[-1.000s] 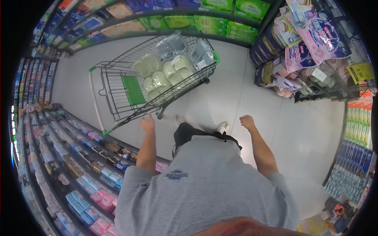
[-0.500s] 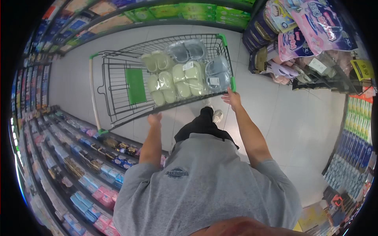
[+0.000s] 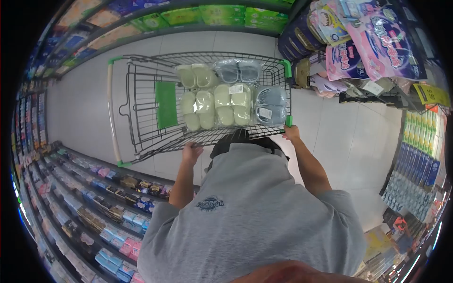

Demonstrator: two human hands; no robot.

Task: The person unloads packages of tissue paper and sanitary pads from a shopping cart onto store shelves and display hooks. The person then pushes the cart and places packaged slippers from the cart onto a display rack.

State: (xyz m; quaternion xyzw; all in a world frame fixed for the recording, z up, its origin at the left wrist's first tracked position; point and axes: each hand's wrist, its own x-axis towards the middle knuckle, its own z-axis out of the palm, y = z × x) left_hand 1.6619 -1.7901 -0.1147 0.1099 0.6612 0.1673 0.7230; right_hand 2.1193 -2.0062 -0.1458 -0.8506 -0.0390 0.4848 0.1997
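Floor [image 3: 339, 141]: pale grey tile, thin joints, glossy. Left shelves [image 3: 146, 176]: tiered, dark-edged, packed with small packets [image 3: 109, 260]. Far shelf [image 3: 264, 32]: dark edge, green packs [image 3: 264, 20]. Right rack [image 3: 363, 100]: dark; pink bags [image 3: 377, 45] above, yellow tag [image 3: 431, 95].

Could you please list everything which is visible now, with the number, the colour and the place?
Wire-mesh shopping cart: one, dark with green corners, centre
Flat plastic panel: one, green, in the cart, left
Plastic-wrapped slippers: three pairs, pale green, cart's middle
More plastic-wrapped slippers: two pairs, blue-grey, cart's right part
Glossy plastic bags: at least two, pink and purple, upper right
Rectangular price sign: one, yellow, right
Boxy packs: several, green, top
Small packets: many, blue, pink and others, left
Tiled floor: one, light grey, around the cart
Other edge goods: too blurred to count
T-shirt: one, grey, bottom centre
Left hand: one, bare, by the cart's lower edge
Right hand: one, bare, at the cart's lower right corner
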